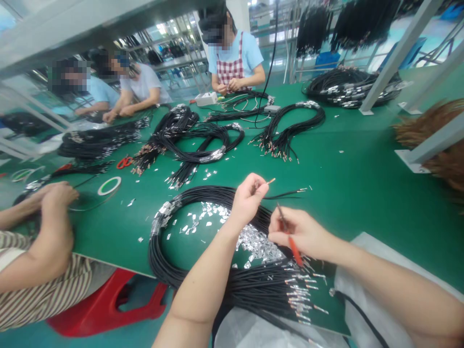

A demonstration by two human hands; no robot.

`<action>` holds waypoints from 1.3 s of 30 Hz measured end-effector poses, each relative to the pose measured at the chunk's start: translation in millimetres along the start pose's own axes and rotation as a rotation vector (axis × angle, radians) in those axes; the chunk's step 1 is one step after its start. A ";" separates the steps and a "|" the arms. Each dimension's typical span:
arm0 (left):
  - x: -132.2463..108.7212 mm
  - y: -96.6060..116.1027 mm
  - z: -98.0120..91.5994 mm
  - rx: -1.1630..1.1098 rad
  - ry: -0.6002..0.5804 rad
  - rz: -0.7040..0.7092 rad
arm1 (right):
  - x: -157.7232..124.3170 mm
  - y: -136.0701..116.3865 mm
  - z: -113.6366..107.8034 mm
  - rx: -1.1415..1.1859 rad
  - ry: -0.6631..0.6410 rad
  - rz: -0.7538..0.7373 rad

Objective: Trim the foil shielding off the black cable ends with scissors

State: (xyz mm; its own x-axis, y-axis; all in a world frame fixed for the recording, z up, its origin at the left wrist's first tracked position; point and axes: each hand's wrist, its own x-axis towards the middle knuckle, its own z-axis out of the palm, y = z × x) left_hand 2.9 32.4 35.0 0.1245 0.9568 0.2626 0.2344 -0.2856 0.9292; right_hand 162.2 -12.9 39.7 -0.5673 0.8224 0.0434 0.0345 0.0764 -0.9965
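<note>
My left hand (247,199) is closed in a pinch on a black cable, whose bare copper end (271,181) sticks out past the fingertips. To its right, my right hand (302,231) is wrapped round a slim red-handled tool (295,249) with a dark metal tip pointing up; its exact kind cannot be made out. Beneath both hands lies a big looped bundle of black cables (157,256), bound with silvery tape, its stripped ends (299,290) fanned out at the lower right. Scraps of silver foil (257,244) lie heaped inside the loop.
More cable bundles (308,121) lie across the green table (362,193). Red-handled scissors (125,162) and a tape roll (109,186) are at the left. A co-worker's arm (54,227) reaches in there; other people sit opposite. Metal posts (429,150) rise at the right.
</note>
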 end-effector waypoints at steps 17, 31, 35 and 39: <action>-5.8 1.3 14.0 -0.104 0.041 -0.040 | 34.3 35.6 -3.7 0.386 0.358 0.000; -12.4 2.0 26.2 0.149 0.150 0.011 | 38.6 41.9 -10.5 0.040 0.446 -0.057; -14.0 -0.5 26.4 0.243 0.165 0.093 | 37.4 38.9 -9.6 -0.010 0.495 -0.055; -14.1 -2.6 27.5 0.273 0.194 0.117 | 37.6 37.3 -9.9 0.010 0.512 -0.069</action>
State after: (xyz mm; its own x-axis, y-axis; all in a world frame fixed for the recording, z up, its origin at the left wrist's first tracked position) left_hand 27.0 18.2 21.7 -0.0130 0.9016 0.4323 0.4818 -0.3732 0.7929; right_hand 150.2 26.4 4.9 -0.0921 0.9864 0.1364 0.0019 0.1372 -0.9905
